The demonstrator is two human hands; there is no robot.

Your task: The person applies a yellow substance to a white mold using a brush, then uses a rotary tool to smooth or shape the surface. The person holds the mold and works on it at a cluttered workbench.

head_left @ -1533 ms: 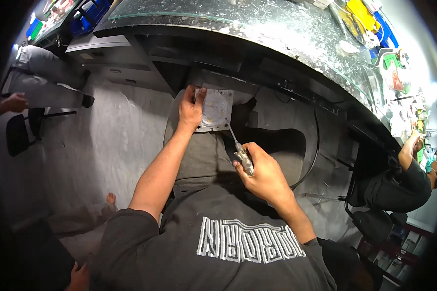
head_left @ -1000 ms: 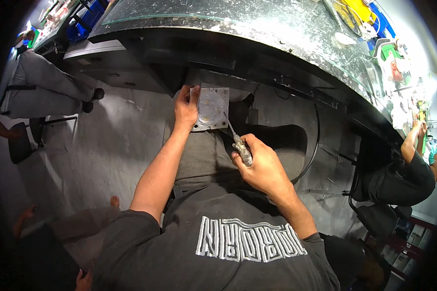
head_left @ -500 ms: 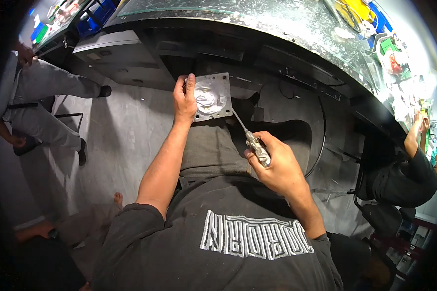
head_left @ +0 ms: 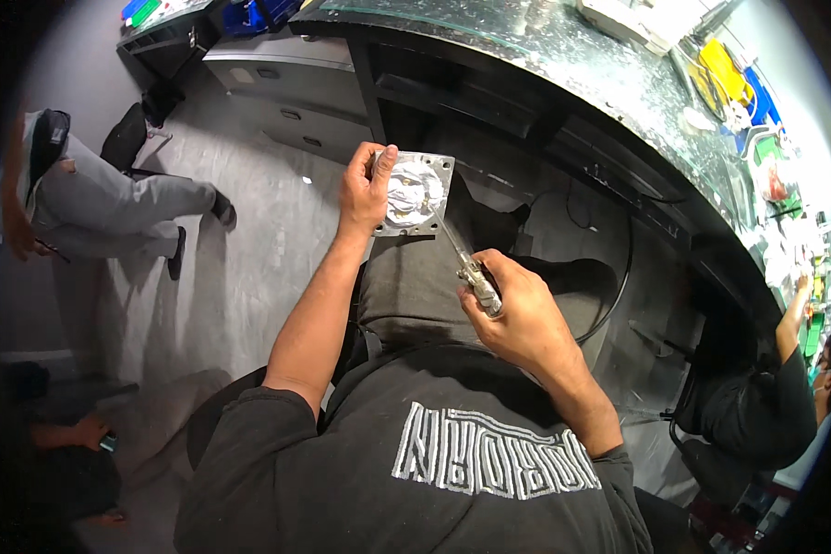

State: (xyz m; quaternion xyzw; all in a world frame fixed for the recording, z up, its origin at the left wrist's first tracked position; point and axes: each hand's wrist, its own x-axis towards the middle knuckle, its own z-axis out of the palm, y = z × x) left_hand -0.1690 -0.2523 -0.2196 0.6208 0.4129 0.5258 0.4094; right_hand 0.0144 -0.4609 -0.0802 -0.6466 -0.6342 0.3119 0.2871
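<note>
Head view put the square metal plate (head_left: 412, 196) just above the middle of the frame, over the person's lap (head_left: 402, 295) and below the dark workbench (head_left: 517, 55) that arched across the top. The left hand (head_left: 367, 192) pinched the plate by its left edge, thumb over the face and fingers mostly hidden behind. The right hand (head_left: 522, 305), right of centre, was closed around a metal hand tool (head_left: 482, 288), possibly an air gun, whose slim nozzle (head_left: 451, 236) slanted up and left to the lower right of the plate's round recess. Whether the tip touched the surface could not be told. Working well here, by my judgement, called for a firm left pinch, since only one edge seemed held, a low, even tip angle, and the left thumb well away from the nozzle's line. Small wrist turns would have suited the curved recess better than broad arm sweeps.
</note>
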